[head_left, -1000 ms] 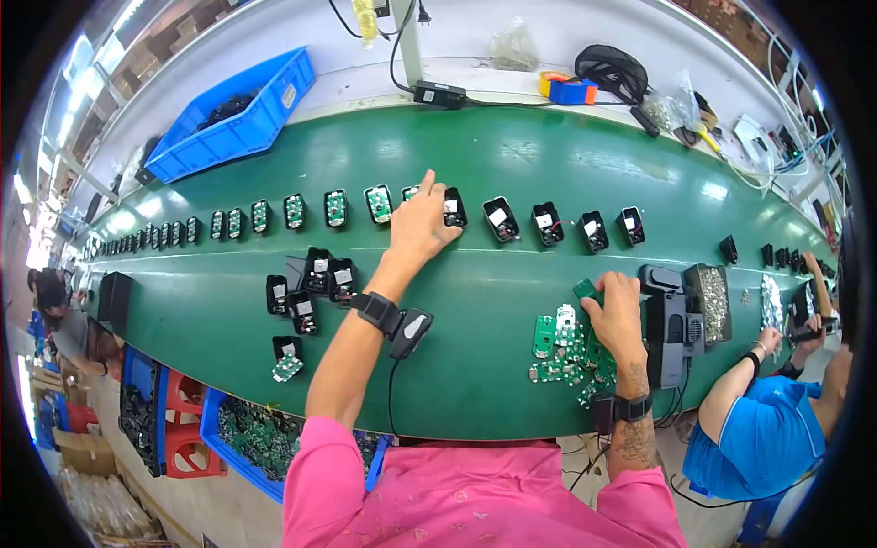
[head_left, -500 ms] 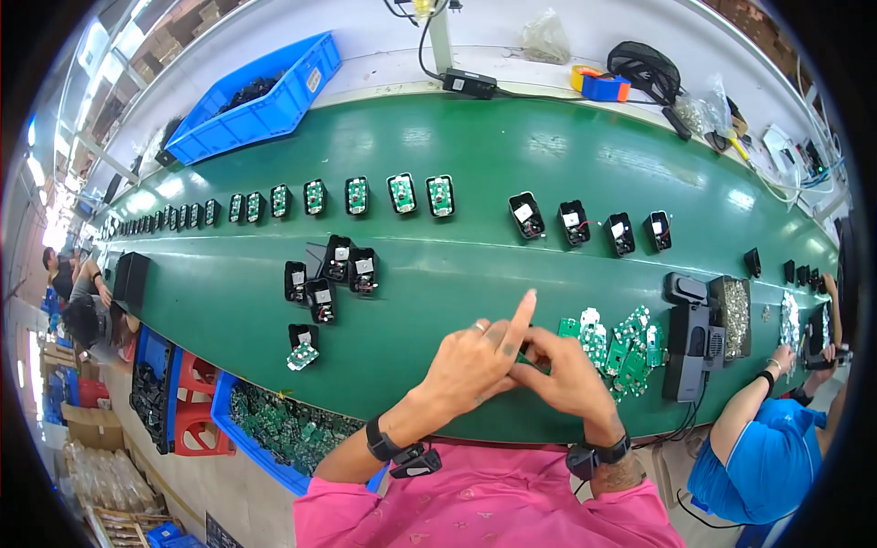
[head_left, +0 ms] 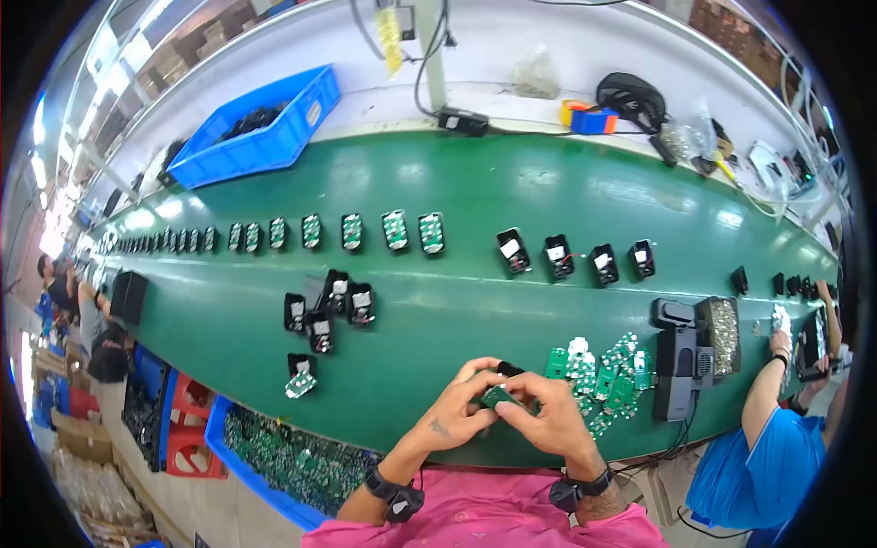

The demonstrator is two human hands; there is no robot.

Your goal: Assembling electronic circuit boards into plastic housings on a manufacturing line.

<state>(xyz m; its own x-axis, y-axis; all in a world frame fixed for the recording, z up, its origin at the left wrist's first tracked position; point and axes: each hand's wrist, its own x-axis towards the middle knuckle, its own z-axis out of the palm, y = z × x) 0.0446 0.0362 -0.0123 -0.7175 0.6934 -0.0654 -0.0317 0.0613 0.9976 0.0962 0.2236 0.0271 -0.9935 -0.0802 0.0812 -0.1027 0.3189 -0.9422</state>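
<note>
Both of my hands close round a small black housing (head_left: 509, 370) and a green circuit board (head_left: 495, 396), in front of my chest over the near edge of the bench. My left hand (head_left: 454, 408) grips from the left, its thumb near the board. From the right, my right hand (head_left: 552, 411) curls round them, its thumb against the board's lower edge. Fingers hide most of the housing, and I cannot tell how far the board sits in it. Just right of my right hand lies a pile of green and white circuit boards (head_left: 621, 388).
Black housings with boards (head_left: 352, 232) form a long row on the green bench (head_left: 438, 310); open housings (head_left: 559, 258) stand right of it, others (head_left: 320, 331) left. A grey device (head_left: 674, 374) and parts tray (head_left: 722, 333) flank a co-worker in blue (head_left: 763, 457). Blue bins (head_left: 265, 151) hold parts.
My left index finger, stretched out before, is now bent in, and both hands have closed together. The green board now shows between my thumbs. The whole view has tilted slightly upward.
</note>
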